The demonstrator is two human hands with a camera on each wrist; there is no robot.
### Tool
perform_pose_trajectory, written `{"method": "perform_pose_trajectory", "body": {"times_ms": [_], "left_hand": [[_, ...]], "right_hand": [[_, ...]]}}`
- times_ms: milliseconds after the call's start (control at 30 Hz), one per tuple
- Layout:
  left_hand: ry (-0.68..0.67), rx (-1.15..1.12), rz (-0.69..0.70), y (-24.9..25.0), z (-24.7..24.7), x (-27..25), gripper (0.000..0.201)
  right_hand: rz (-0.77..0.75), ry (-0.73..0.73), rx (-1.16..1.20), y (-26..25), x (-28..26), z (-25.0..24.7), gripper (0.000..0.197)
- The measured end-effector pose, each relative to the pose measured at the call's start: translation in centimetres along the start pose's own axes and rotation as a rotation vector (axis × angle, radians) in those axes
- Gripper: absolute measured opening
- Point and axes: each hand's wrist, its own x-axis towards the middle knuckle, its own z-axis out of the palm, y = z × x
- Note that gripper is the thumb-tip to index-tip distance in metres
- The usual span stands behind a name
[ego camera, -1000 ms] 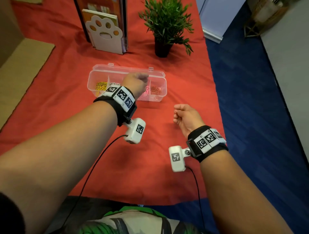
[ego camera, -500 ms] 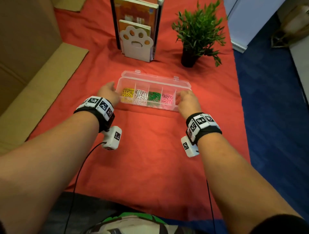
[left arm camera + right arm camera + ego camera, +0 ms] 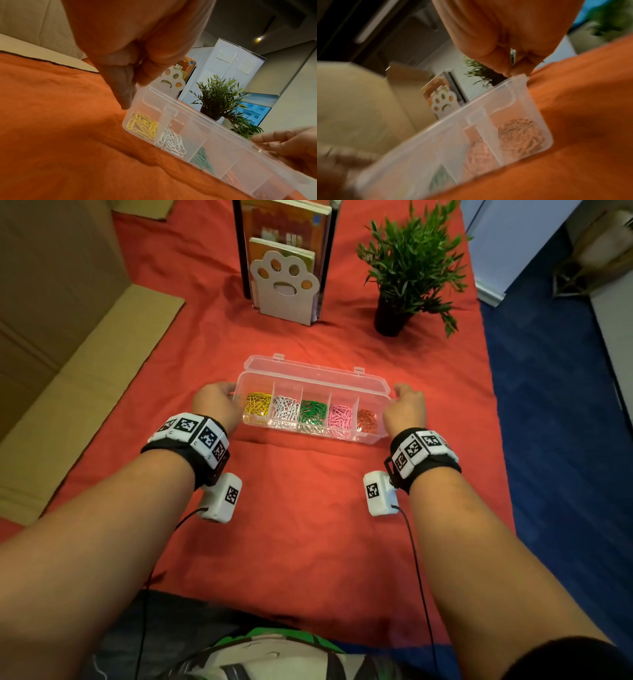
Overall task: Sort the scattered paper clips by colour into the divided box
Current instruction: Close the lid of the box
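Note:
The clear divided box (image 3: 308,433) sits mid-table on the red cloth. From left to right its compartments hold yellow clips (image 3: 257,407), white clips (image 3: 286,410), green clips (image 3: 312,411), pink clips (image 3: 339,416) and reddish clips (image 3: 366,419). Its lid (image 3: 315,374) stands raised along the back. My left hand (image 3: 215,402) pinches the lid's left corner between thumb and fingers (image 3: 135,77). At the other end my right hand (image 3: 406,409) pinches the right corner (image 3: 510,67). No loose clips show on the cloth.
Behind the box stand a paw-shaped bookend with books (image 3: 284,285) and a potted plant (image 3: 407,268). Cardboard (image 3: 68,371) lies along the left. The cloth's right edge (image 3: 493,440) drops to blue floor.
One second ago my left hand was over the box and my right hand hung curled in front. Both hands have since moved to the box's ends and taken hold of the lid.

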Motion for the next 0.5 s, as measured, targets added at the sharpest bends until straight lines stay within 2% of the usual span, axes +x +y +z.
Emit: {"method": "perform_pose_trajectory", "body": {"times_ms": [100, 200, 267, 333, 433, 500], "left_hand": [[-0.014, -0.003, 0.004, 0.0, 0.0, -0.2, 0.038], [-0.014, -0.004, 0.003, 0.0, 0.0, -0.1, 0.037], [-0.007, -0.008, -0.01, 0.3, 0.0, -0.3, 0.038], [-0.007, -0.023, -0.032, 0.7, 0.0, -0.6, 0.039], [-0.024, -0.108, -0.094, 0.7, -0.2, -0.3, 0.04], [-0.121, -0.234, -0.172, 0.4, -0.3, 0.2, 0.042]], "right_hand": [[0.09, -0.098, -0.021, -0.1, 1.0, 0.2, 0.048], [0.172, -0.17, 0.329, 0.1, 1.5, 0.4, 0.058], [0.219, -0.14, 0.573, 0.6, 1.6, 0.3, 0.069], [0.167, -0.121, 0.689, 1.1, 1.2, 0.1, 0.072], [0.082, -0.098, 0.75, 1.7, 0.9, -0.2, 0.057], [0.06, -0.094, 0.733, 2.1, 0.6, -0.7, 0.044]]}}
